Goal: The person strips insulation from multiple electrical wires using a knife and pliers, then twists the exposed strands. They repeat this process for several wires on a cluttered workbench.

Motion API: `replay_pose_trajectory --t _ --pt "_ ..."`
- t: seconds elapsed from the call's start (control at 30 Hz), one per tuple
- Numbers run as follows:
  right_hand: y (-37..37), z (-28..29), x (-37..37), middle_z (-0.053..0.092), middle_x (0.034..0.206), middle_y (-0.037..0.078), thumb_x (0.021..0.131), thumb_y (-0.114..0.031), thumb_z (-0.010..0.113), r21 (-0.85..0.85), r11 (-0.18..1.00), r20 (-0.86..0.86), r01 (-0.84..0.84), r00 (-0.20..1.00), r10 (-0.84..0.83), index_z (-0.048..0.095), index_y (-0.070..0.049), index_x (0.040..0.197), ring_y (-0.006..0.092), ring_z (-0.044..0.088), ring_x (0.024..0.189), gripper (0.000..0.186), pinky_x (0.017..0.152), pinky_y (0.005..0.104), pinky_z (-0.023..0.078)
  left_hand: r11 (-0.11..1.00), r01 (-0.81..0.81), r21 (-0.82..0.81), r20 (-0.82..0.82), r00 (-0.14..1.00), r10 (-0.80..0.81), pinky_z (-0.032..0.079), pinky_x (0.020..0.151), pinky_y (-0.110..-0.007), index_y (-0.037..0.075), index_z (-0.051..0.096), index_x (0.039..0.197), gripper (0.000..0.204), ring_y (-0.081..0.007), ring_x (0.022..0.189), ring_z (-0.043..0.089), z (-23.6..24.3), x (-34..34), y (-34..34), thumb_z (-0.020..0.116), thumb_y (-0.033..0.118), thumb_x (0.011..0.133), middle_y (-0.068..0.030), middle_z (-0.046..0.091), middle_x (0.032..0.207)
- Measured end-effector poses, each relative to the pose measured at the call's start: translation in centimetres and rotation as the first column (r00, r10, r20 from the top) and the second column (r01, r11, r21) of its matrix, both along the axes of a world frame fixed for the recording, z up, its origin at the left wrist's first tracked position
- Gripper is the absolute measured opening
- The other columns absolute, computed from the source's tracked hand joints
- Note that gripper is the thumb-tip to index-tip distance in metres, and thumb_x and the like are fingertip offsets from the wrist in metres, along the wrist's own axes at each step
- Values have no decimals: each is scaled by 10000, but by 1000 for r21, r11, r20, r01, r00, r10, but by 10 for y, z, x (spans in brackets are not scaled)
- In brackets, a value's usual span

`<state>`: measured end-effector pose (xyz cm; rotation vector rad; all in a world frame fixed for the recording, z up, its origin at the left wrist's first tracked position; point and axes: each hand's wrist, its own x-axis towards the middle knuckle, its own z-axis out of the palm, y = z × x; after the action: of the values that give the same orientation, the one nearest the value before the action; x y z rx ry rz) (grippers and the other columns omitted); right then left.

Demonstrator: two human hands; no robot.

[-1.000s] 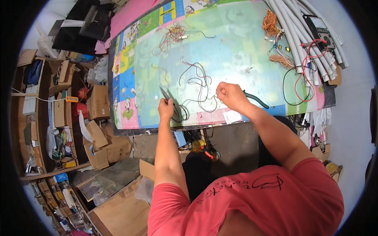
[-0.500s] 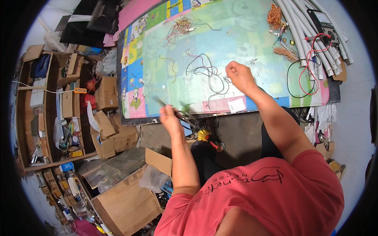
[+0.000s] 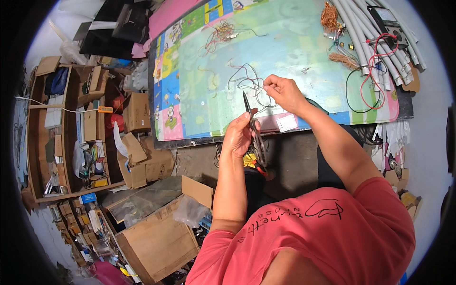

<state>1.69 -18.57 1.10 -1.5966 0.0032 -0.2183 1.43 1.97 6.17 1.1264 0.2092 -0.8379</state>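
My left hand [image 3: 240,135], at the table's near edge, is closed around a pair of dark, long-bladed scissors [image 3: 246,102], points up and away from me. Just to the right and farther in, my right hand [image 3: 284,92] is closed in a pinch, fingertips at the loose dark wires [image 3: 247,83] on the table. A thin wire end seems to be between those fingers, though it is too small to see well. The scissor tips are close to the wires and a short way left of the right fingertips.
A tangle of red and dark wires [image 3: 221,35] lies farther back on the patterned tabletop [image 3: 190,109]. Grey pipes [image 3: 354,28], copper wire [image 3: 329,19] and a multimeter [image 3: 388,26] with red and black leads lie at right. A white paper [image 3: 286,123] sits near the front edge; wooden shelves [image 3: 64,123] stand left.
My left hand has swung right and inward with the scissors, bringing the blade upright near the wires. My right hand has shifted slightly left, and the wires have moved a little.
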Motion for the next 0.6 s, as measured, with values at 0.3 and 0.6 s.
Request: replay_pose_trajectory --t 0.3,0.6 --pt "-8 12 -5 604 679 83 870 -175 595 -32 991 -17 -128 992 127 609 1 911 119 526 624 182 597 289 441 989 3 -145 57 998 5 467 510 -235 44 443 1326 457 -146 605 610 -4 9 -12 583 190 917 -97 645 744" --pt "-12 13 -7 597 780 63 827 -135 626 -354 934 234 -43 963 133 637 -66 881 226 559 661 89 604 337 439 871 35 490 202 968 -152 374 494 -200 10 600 1183 297 -76 565 521 1 9 -19 581 114 905 -46 631 727"
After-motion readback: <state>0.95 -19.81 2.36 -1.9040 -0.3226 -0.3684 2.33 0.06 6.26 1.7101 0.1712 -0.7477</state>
